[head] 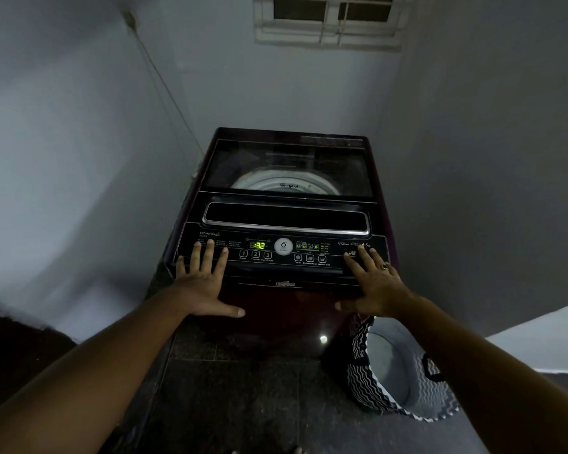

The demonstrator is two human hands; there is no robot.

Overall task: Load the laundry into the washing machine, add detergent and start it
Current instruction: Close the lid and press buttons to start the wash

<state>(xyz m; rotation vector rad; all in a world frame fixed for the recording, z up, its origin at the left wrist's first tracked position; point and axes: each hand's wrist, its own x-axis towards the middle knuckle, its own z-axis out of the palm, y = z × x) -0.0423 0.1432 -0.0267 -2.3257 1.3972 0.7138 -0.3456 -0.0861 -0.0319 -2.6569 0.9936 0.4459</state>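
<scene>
A dark maroon top-loading washing machine stands in the corner ahead of me. Its glass lid is down, and the white drum rim shows through it. On the black control panel a green display reads 1:32. My left hand lies flat on the panel's left end, fingers spread, thumb along the front edge. My right hand, with a ring on it, rests the same way on the right end. Neither hand holds anything.
A black-and-white zigzag laundry basket stands on the dark tiled floor just right of the machine, its pale inside showing no clothes. Grey walls close in on both sides. A cord runs down the left wall. A barred window is above.
</scene>
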